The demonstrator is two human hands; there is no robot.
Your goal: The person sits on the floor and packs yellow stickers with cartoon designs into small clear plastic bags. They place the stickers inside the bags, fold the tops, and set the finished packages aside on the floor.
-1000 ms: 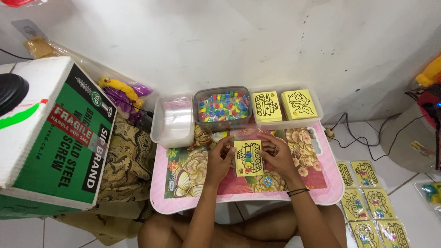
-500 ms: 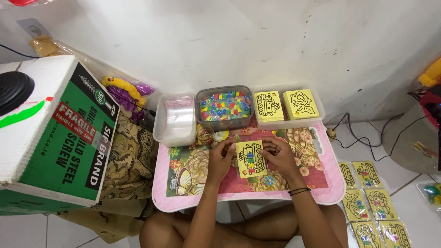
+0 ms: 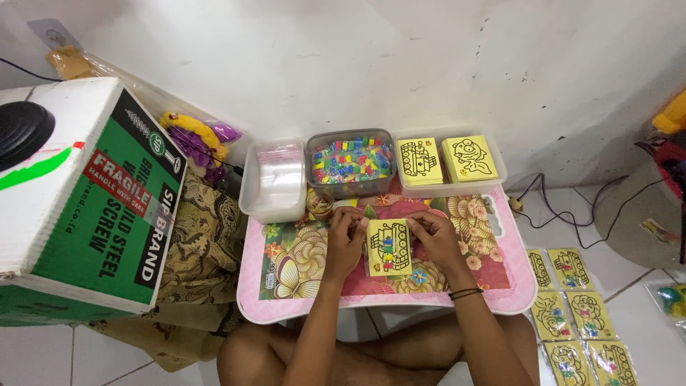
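From the head view, the left hand (image 3: 346, 236) and right hand (image 3: 437, 237) both pinch the yellow card (image 3: 389, 247) by its edges, each grip closed, steadying it flat on the pink bench (image 3: 500, 286) near the bead tub (image 3: 351, 161).

A large green-and-white cardboard box (image 3: 78, 207) with a red slanted label (image 3: 118, 180) on its side stands left of the pink bench (image 3: 514, 286). Behind it, against the wall, lies a clear plastic bag (image 3: 196, 139) of yellow and purple pieces. Flat yellow picture packets (image 3: 575, 314) lie in rows on the floor at right.
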